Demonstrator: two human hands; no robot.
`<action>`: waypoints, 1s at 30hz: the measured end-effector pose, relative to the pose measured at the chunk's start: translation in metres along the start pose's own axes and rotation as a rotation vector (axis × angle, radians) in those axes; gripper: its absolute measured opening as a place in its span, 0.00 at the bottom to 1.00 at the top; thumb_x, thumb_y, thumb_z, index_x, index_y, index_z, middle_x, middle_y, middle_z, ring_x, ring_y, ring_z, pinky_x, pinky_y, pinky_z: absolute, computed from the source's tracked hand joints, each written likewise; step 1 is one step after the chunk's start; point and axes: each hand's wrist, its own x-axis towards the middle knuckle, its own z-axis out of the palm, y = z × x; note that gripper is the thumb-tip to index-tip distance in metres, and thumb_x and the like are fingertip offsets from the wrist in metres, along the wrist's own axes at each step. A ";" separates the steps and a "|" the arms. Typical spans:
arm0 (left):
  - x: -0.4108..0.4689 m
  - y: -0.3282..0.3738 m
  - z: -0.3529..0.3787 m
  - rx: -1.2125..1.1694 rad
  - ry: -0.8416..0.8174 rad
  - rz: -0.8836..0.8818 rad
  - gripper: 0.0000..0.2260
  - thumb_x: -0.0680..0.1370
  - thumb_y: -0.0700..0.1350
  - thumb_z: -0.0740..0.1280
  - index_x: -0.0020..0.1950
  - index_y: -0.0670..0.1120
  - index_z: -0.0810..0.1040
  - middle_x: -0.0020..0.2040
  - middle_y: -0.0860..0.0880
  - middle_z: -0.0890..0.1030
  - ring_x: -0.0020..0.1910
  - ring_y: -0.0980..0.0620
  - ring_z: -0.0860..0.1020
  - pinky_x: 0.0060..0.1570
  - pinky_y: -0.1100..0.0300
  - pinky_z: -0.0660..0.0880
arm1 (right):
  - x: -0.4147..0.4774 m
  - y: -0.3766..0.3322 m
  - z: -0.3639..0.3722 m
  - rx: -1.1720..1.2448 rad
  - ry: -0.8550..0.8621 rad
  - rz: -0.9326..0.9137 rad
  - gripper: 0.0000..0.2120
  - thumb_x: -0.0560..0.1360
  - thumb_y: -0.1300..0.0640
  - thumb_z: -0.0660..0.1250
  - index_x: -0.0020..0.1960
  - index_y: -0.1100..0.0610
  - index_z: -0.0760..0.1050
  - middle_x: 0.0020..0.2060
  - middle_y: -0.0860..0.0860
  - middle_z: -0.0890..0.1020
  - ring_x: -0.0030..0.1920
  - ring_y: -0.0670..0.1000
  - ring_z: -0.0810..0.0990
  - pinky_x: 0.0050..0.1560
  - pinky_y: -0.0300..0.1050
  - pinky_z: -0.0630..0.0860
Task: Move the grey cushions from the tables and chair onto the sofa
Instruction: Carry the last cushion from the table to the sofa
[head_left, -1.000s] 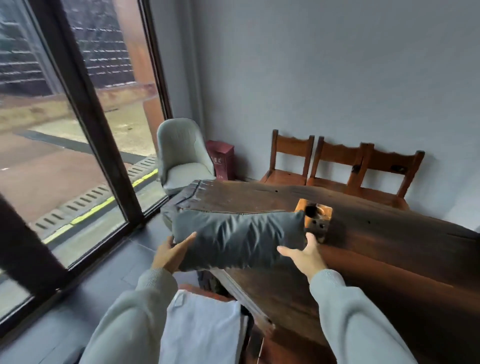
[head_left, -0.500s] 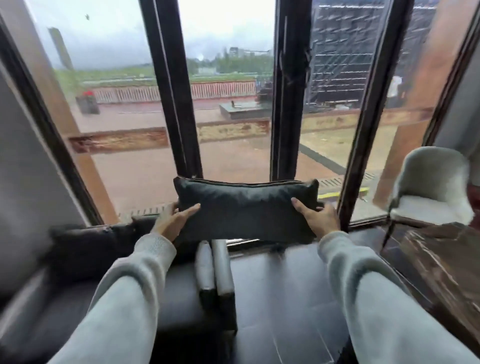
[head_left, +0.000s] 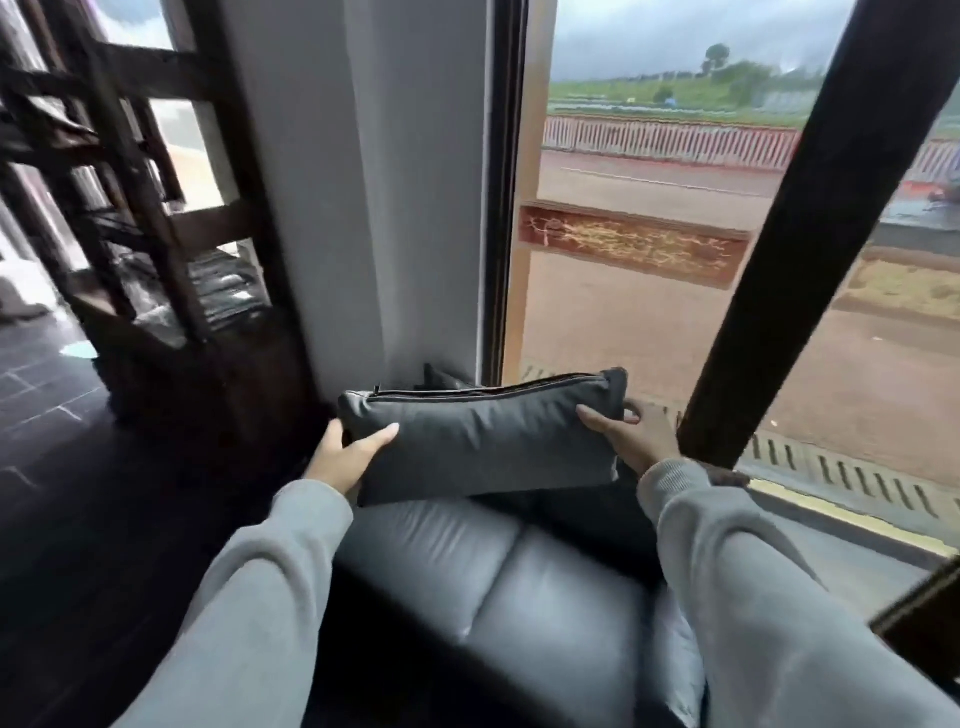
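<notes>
Most fingers of the left hand (head_left: 347, 457) are hidden behind the oblong grey zipped cushion (head_left: 483, 441); only the thumb is seen on its front face. The right hand (head_left: 631, 439) is covered the same way, with its fingers behind the cushion's far end. Both grey sleeves are cut off by the bottom edge. The dark grey padded leather sofa (head_left: 519, 597) is blurred, partly covered by the arms, and cut at the bottom. A second dark cushion corner (head_left: 436, 375) is mostly hidden behind the held one. The dark wooden lattice shelf unit (head_left: 156, 234) is motion-blurred; its contents cannot be made out.
</notes>
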 end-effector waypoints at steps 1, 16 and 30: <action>0.026 -0.006 -0.007 -0.010 0.040 -0.034 0.27 0.68 0.57 0.80 0.62 0.53 0.74 0.58 0.51 0.82 0.58 0.47 0.82 0.56 0.51 0.79 | 0.032 -0.001 0.026 -0.016 -0.029 -0.012 0.21 0.66 0.42 0.83 0.54 0.49 0.83 0.48 0.49 0.87 0.52 0.53 0.85 0.59 0.53 0.81; 0.314 -0.195 -0.049 0.017 0.371 -0.443 0.22 0.73 0.58 0.76 0.59 0.48 0.75 0.55 0.48 0.82 0.52 0.46 0.82 0.44 0.56 0.78 | 0.348 0.120 0.397 -0.275 -0.389 0.048 0.35 0.54 0.30 0.80 0.50 0.53 0.80 0.48 0.50 0.86 0.52 0.53 0.85 0.60 0.54 0.81; 0.496 -0.436 -0.055 -0.167 0.585 -0.539 0.12 0.74 0.50 0.78 0.56 0.54 0.82 0.55 0.51 0.85 0.55 0.48 0.83 0.53 0.45 0.83 | 0.473 0.310 0.642 -0.362 -0.545 -0.028 0.25 0.67 0.53 0.84 0.59 0.49 0.77 0.47 0.40 0.82 0.50 0.47 0.82 0.55 0.42 0.76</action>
